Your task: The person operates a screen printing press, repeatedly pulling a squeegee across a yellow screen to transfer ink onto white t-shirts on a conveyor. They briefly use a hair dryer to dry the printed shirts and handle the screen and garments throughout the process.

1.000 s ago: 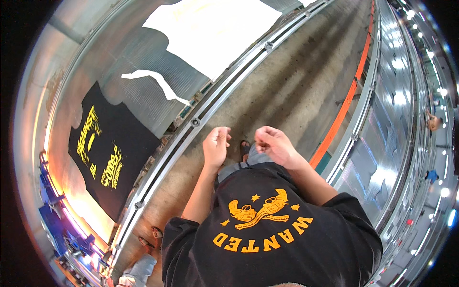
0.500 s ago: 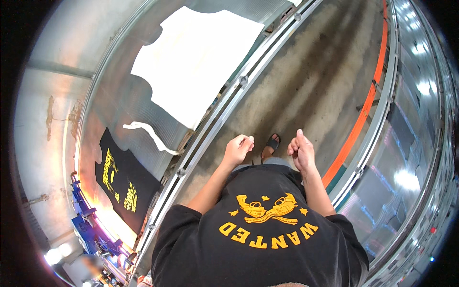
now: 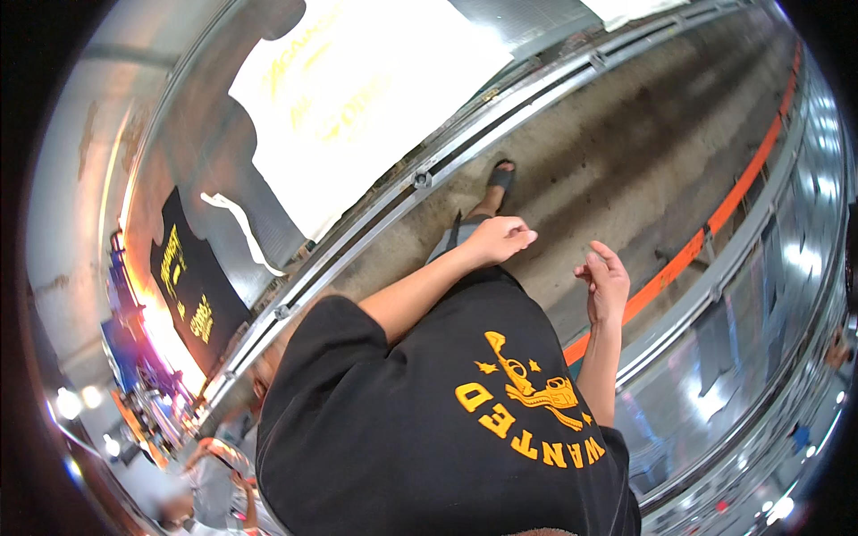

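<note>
My left hand hangs over the aisle floor above my leg, its fingers curled, with nothing visible in them. My right hand is raised at the right, empty, fingers loosely bent and apart. Left of the aisle, on a long platen table, lie a white garment panel with pale yellow printing, a narrow white strip and a black panel with yellow printing. My sandalled foot shows ahead of my left hand.
The concrete aisle runs between a metal rail on the left and an orange beam beside shiny platens on the right. At the lower left are blue machine parts and another person.
My view has turned. My foot has stepped forward along the aisle. My hands have swung, the left one now across my body, the right one farther to the right with fingers slightly loosened.
</note>
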Demonstrator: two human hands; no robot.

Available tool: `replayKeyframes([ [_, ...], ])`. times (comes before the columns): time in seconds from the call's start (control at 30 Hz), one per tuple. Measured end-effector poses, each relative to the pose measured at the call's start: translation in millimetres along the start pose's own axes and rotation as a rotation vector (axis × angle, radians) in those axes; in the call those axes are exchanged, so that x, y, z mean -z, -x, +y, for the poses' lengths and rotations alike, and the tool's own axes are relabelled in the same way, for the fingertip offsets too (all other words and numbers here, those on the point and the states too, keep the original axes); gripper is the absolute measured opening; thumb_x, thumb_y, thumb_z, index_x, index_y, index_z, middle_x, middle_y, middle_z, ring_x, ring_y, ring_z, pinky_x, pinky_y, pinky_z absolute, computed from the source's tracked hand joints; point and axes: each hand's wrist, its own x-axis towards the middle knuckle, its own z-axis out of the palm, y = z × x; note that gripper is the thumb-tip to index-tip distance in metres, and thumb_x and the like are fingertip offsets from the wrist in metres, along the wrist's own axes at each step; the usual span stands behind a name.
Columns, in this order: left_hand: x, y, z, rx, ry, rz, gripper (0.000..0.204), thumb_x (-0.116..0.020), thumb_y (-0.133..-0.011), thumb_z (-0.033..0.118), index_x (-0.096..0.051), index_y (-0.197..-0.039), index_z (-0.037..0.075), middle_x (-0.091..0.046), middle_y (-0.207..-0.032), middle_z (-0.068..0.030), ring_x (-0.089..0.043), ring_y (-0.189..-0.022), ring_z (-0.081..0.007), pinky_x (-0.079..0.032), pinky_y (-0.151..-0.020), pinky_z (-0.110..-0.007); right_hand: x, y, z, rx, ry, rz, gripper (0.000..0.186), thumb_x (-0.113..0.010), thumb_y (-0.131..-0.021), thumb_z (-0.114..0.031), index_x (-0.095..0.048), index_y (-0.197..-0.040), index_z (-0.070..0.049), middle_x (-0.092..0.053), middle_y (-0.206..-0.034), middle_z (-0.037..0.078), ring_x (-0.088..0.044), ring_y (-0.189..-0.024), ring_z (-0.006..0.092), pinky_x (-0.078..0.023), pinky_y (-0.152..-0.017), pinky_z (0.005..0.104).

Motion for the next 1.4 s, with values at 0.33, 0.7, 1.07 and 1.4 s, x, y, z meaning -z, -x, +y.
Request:
replayKeyframes([
  [0.33, -16, -261, 173, -0.233, -0.112, -0.124, 0.041, -0.066, -0.098, 0.043, -0.073, -0.105, 0.003, -0.075, -0.091, -0.0124, -0.069, -0.085, -0.022, -0.053, -0.08, -0.037, 140, -143, -69, -0.011, 0.252, 0.359, 0.022, -0.073, -0.098, -0.022, -0.069, -0.099, -0.001, -0.07, -0.084, 0.008, -0.068, -0.078, 0.0161, -0.054, -0.073, 0.0287],
  [0.7, -36, -465, 330, -0.237, -0.238, -0.242, 0.038, -0.065, -0.1, 0.04, -0.07, -0.098, 0.003, -0.07, -0.082, -0.0086, -0.064, -0.076, -0.0173, -0.051, -0.071, -0.035, 237, -197, -16, -0.336, 0.344, 0.552, 0.025, -0.069, -0.096, -0.022, -0.068, -0.099, 0.002, -0.068, -0.085, 0.013, -0.066, -0.077, 0.0248, -0.052, -0.072, 0.0356],
  [1.07, -102, -611, 419, 0.029, -0.186, -0.013, 0.031, -0.068, -0.099, 0.036, -0.072, -0.103, 0.005, -0.07, -0.084, -0.007, -0.065, -0.076, -0.0166, -0.053, -0.073, -0.033, 456, -430, -88, -0.398, 0.756, 0.153, 0.035, -0.063, -0.093, -0.027, -0.065, -0.107, 0.005, -0.069, -0.099, 0.024, -0.067, -0.09, 0.0406, -0.052, -0.082, 0.0495],
  [1.4, -3, -717, 422, -0.203, -0.948, 0.96, 0.084, -0.054, -0.101, 0.052, -0.029, -0.158, -0.005, -0.03, -0.163, -0.0283, -0.027, -0.153, -0.0404, -0.019, -0.125, -0.053, 614, -744, -465, 0.086, 0.257, 0.354, 0.037, -0.06, -0.103, -0.018, -0.053, -0.137, -0.005, -0.066, -0.104, 0.006, -0.065, -0.075, 0.0126, -0.048, -0.058, 0.0226],
])
